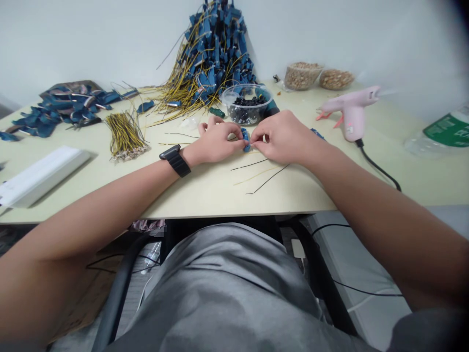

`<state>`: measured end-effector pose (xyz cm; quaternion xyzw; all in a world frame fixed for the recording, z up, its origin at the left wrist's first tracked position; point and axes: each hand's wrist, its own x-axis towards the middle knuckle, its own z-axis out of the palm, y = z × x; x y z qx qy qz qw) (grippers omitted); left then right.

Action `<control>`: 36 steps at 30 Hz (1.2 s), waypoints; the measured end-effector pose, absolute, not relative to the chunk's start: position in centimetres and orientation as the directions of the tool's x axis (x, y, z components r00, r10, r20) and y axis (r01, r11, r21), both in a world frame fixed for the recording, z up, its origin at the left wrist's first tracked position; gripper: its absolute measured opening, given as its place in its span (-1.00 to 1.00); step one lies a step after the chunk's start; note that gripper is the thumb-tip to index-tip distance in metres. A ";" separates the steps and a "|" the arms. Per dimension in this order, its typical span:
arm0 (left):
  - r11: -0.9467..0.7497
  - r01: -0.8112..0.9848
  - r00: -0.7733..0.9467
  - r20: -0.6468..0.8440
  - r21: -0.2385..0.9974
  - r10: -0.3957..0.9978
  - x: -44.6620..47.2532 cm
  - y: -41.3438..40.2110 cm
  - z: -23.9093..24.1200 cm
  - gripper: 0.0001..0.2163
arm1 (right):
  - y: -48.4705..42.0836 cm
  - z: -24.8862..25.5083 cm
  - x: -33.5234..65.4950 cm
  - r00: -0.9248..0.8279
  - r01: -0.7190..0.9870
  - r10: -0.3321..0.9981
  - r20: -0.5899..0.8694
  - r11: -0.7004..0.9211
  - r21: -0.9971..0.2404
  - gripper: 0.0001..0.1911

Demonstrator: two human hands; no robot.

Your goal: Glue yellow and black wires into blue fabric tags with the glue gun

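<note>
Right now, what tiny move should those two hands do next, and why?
I'd probably let the left hand steady the small blue piece while the right hand gently adjusts it: both hands' fingertips meet there, and it's so small there's little to hold. Exactly what each fingertip grips is too tiny to tell.

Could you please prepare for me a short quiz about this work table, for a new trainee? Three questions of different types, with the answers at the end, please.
1. What colour is the small piece at the fingertips, between the left grip and the right grip?
2. True or false: the pink glue gun is apart from the right grip.
3. Which wrist wears the black watch? (a) right (b) left

Key: 1. Blue. 2. True. 3. (b).
</note>
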<state>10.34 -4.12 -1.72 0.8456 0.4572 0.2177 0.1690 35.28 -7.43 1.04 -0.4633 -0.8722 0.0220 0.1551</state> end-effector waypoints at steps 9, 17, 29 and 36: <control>-0.514 0.718 0.478 0.204 0.469 0.854 10.4 -4.7 -1.3 -0.78 | -7.2 0.7 35.4 -0.536 0.798 0.796 0.283 0.587 -0.139 -0.74; -0.504 0.722 0.469 0.200 0.474 0.860 10.4 -4.7 -1.3 -0.79 | -7.4 0.7 35.2 -0.518 0.809 0.810 0.274 0.568 -0.148 -0.67; -0.479 0.735 0.449 0.186 0.480 0.874 10.7 -5.0 -1.0 -0.78 | -7.4 0.7 35.1 -0.520 0.813 0.812 0.264 0.565 -0.138 -0.68; -0.479 0.732 0.444 0.194 0.484 0.875 10.7 -4.9 -1.1 -0.76 | -8.2 1.7 35.4 -0.491 0.846 0.842 0.222 0.522 -0.111 -0.71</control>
